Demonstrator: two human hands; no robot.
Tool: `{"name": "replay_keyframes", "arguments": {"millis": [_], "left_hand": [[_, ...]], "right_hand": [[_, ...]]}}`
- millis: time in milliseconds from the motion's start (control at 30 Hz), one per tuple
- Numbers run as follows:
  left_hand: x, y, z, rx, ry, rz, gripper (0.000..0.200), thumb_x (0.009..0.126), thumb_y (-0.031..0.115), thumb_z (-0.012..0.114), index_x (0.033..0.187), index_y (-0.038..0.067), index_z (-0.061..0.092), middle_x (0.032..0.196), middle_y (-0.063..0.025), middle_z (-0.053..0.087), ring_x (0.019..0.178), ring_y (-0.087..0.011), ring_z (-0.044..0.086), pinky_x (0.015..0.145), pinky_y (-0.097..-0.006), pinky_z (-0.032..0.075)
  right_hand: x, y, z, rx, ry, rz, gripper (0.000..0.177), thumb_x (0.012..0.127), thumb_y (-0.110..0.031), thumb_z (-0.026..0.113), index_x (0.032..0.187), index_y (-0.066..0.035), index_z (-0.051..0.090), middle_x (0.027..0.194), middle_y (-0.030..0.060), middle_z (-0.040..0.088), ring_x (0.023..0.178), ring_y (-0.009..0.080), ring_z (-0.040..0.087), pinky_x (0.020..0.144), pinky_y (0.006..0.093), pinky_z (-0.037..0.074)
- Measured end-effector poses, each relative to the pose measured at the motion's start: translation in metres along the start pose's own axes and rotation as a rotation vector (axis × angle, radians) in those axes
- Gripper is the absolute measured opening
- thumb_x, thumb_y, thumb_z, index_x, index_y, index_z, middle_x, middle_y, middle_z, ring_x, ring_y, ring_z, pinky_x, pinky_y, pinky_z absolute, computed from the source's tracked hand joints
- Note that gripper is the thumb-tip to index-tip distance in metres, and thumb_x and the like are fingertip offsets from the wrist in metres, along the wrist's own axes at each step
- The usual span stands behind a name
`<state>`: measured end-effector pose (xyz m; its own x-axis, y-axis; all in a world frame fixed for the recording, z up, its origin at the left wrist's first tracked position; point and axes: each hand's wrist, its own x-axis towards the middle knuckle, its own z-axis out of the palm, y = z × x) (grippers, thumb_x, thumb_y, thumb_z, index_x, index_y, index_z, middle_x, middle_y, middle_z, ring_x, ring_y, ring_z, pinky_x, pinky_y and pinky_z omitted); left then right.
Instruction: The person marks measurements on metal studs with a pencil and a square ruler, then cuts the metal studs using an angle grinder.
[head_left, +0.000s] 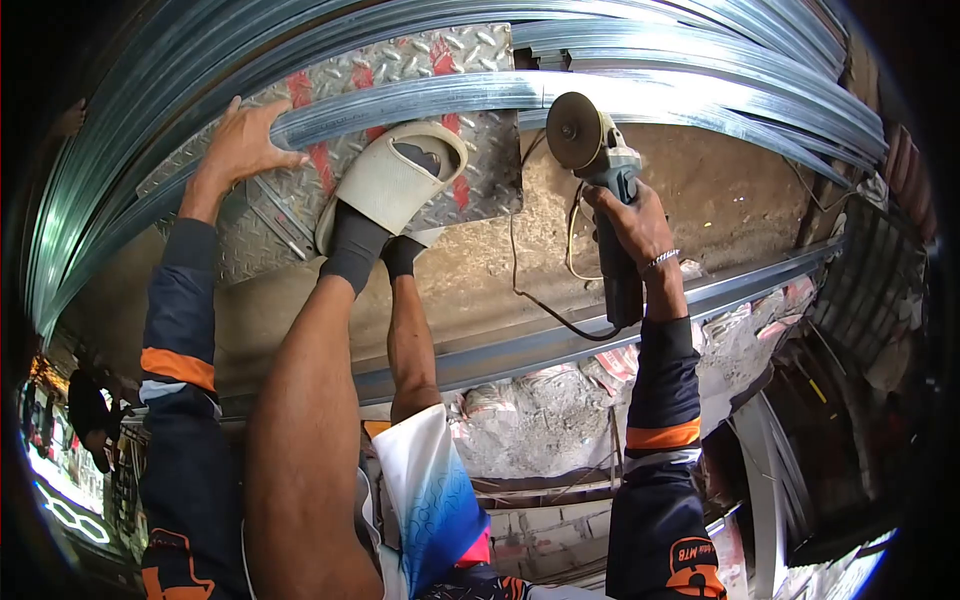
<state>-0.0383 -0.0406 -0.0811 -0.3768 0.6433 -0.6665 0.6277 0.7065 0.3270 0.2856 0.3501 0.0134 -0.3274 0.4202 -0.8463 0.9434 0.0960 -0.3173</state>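
- Right hand point(632, 222) wrapped tight around an angle grinder point(600, 150), disc at a long metal channel point(450, 95).
- Left hand point(240, 145) open, flat on the channel; a sandalled foot point(395, 180) pins it.
- No sparks or cut visible; the channel looks whole.

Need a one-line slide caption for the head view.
Left hand and beige-sandalled foot steady shiny galvanised steel channels on a diamond-tread metal plate while the right hand holds a grey angle grinder.

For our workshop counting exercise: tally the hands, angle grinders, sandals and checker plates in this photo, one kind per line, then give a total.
Hands: 2 (left hand, right hand)
Angle grinder: 1
Sandal: 1
Checker plate: 1
Total: 5
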Motion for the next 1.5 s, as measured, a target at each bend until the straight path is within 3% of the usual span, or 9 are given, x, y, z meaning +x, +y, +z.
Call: {"name": "replay_keyframes", "arguments": {"millis": [567,667,733,767,800,867,900,1000,1500], "left_hand": [[0.001,0.002,0.003,-0.002,0.042,-0.04,0.078,0.063,0.037,0.083,0.132,0.005,0.064,0.109,-0.0218,0.073,0.107,-0.036,0.069,0.12,-0.0513,0.031],[0.001,-0.008,0.018,0.055,0.103,0.015,0.08,0.066,0.044,0.082,0.135,0.007,0.063,0.118,-0.022,0.072,0.114,-0.0359,0.066,0.118,-0.054,0.032],[0.004,-0.013,0.019,0.091,0.138,0.036,0.081,0.067,0.045,0.082,0.136,0.007,0.063,0.12,-0.022,0.071,0.115,-0.0361,0.066,0.117,-0.0529,0.033],[0.004,-0.013,0.019,0.105,0.127,0.038,0.079,0.068,0.043,0.082,0.136,0.007,0.063,0.12,-0.0212,0.071,0.116,-0.0365,0.065,0.116,-0.0518,0.035],[0.003,-0.015,0.022,0.098,0.11,0.034,0.079,0.068,0.043,0.082,0.136,0.007,0.063,0.12,-0.0212,0.071,0.116,-0.0365,0.065,0.116,-0.0518,0.035],[0.006,-0.021,0.025,0.096,0.157,0.078,0.082,0.068,0.049,0.084,0.136,0.007,0.063,0.12,-0.0211,0.071,0.116,-0.0351,0.066,0.117,-0.0542,0.032],[-0.001,0.011,-0.01,-0.03,-0.053,-0.045,0.075,0.063,0.044,0.084,0.128,0.011,0.065,0.123,-0.0157,0.071,0.12,-0.035,0.064,0.119,-0.065,0.023],[-0.002,0.007,-0.005,-0.056,0.068,-0.003,0.058,0.06,0.04,0.084,0.111,0.014,0.074,0.105,-0.0135,0.076,0.106,-0.0363,0.069,0.115,-0.0646,0.03],[-0.003,0.01,-0.008,-0.059,0.064,-0.014,0.057,0.06,0.043,0.086,0.108,0.014,0.074,0.103,-0.0155,0.075,0.104,-0.0379,0.069,0.111,-0.0654,0.034]], "right_hand": [[0.031,-0.012,-0.01,-0.231,0.016,-0.162,0.053,0.081,-0.043,0.073,0.096,0.008,0.069,0.08,0.0191,0.072,0.073,0.0252,0.068,0.067,0.04,0.053],[0.038,-0.014,-0.018,-0.275,-0.092,-0.298,0.024,0.09,-0.038,0.07,0.102,-0.017,0.074,0.084,0.0159,0.07,0.071,0.0316,0.066,0.065,0.0429,0.051],[0.04,-0.023,-0.019,-0.282,-0.041,-0.111,0.024,0.09,-0.038,0.071,0.1,-0.016,0.074,0.083,0.0148,0.069,0.07,0.0293,0.065,0.063,0.0405,0.051],[0.035,-0.023,-0.017,-0.367,-0.036,-0.536,0.042,0.086,-0.042,0.074,0.096,-0.001,0.072,0.078,0.0135,0.069,0.072,0.0206,0.064,0.063,0.0371,0.051],[0.038,-0.028,-0.019,-0.173,-0.052,-0.122,0.051,0.083,-0.045,0.076,0.092,0.005,0.07,0.075,0.0145,0.069,0.072,0.0193,0.065,0.064,0.0374,0.051],[0.04,-0.026,-0.018,-0.225,-0.018,-0.073,0.049,0.083,-0.046,0.076,0.093,0.002,0.071,0.073,0.0153,0.068,0.067,0.024,0.065,0.065,0.0377,0.052],[0.039,-0.023,-0.018,-0.226,-0.026,-0.068,0.049,0.083,-0.046,0.076,0.093,0.002,0.071,0.073,0.0153,0.068,0.067,0.024,0.065,0.065,0.0377,0.052],[0.04,-0.02,-0.018,-0.288,-0.053,-0.287,0.05,0.083,-0.047,0.075,0.092,0.002,0.072,0.071,0.0161,0.066,0.065,0.026,0.064,0.067,0.0378,0.052],[0.024,-0.031,-0.01,-0.222,-0.049,-0.05,0.051,0.081,-0.046,0.074,0.092,0.004,0.071,0.073,0.0089,0.066,0.066,0.018,0.061,0.066,0.0356,0.051]]}}
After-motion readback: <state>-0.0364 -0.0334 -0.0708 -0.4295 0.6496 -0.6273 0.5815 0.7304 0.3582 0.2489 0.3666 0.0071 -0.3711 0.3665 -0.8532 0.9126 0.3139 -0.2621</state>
